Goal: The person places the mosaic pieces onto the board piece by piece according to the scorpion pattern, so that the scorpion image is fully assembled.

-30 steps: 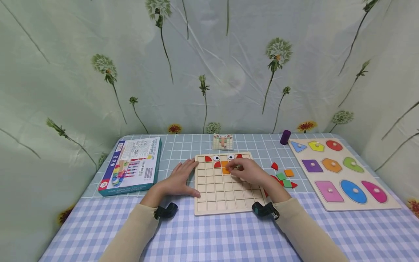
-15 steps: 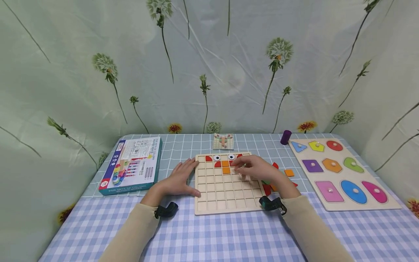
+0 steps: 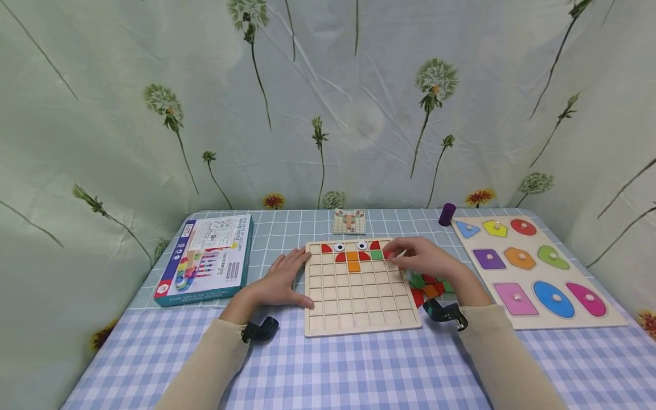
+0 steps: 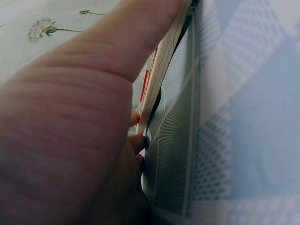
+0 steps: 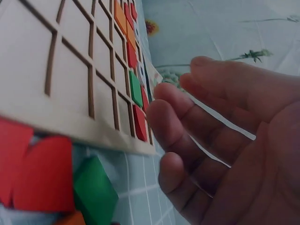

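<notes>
I see the right hand (image 3: 422,258), fingers loosely bent and gripping nothing, beside 1 red piece (image 5: 139,123) in the grid board (image 3: 359,307) at lower centre. The left hand (image 3: 279,281) lies spread at that board's left edge. Loose pieces (image 3: 429,291) crowd its right side, partly hidden by the right forearm (image 3: 474,290); farther out, 1 puzzle board (image 3: 517,277) sits right, 1 box (image 3: 212,256) left, 1 card (image 3: 349,225) above.

Soft, even light fills the head view, the curtain (image 3: 369,122) faintly glossy; the right wrist view is dimmer, its nearest red pieces (image 5: 44,176) blurred.
</notes>
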Demonstrator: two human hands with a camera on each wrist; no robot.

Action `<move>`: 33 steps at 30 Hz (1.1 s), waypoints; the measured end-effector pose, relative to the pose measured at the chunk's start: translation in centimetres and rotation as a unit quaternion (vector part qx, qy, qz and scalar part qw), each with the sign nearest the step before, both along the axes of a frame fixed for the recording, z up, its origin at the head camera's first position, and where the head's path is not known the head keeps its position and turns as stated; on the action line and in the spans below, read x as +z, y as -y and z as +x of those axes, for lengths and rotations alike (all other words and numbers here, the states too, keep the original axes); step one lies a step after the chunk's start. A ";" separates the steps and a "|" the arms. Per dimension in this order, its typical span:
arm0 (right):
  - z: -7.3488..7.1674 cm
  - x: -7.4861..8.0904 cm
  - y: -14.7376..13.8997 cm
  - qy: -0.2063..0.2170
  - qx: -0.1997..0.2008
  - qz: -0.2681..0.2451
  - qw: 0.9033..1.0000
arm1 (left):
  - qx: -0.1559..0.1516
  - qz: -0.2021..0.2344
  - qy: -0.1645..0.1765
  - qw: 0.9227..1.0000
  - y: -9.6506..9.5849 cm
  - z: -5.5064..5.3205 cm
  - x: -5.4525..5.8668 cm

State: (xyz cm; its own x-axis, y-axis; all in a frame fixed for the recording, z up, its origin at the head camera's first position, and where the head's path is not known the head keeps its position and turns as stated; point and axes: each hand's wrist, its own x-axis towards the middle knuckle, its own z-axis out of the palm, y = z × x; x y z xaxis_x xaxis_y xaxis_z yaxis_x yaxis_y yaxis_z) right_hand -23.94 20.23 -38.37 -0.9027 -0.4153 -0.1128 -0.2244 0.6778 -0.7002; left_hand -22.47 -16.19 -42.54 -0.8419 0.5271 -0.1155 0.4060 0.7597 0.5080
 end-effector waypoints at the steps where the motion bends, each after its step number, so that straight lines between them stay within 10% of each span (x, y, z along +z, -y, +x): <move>1: 0.0 0.0 -0.2 -0.001 0.003 0.003 1.000 | 0.001 0.000 0.000 1.000 0.0 0.0 0.0; 33: -0.1 -0.6 -4.6 0.052 0.046 0.030 0.997 | -0.009 0.015 -0.003 1.000 0.3 0.0 -0.1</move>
State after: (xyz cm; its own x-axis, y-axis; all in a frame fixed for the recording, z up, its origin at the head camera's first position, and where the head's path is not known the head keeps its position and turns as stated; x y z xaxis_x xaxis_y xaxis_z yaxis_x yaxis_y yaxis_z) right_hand -24.00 24.81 -38.94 -0.8429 -0.4860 -0.2307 -0.2166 0.6991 -0.6814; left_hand -22.49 -16.53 -42.65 -0.8327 0.5458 -0.0933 0.4233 0.7361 0.5282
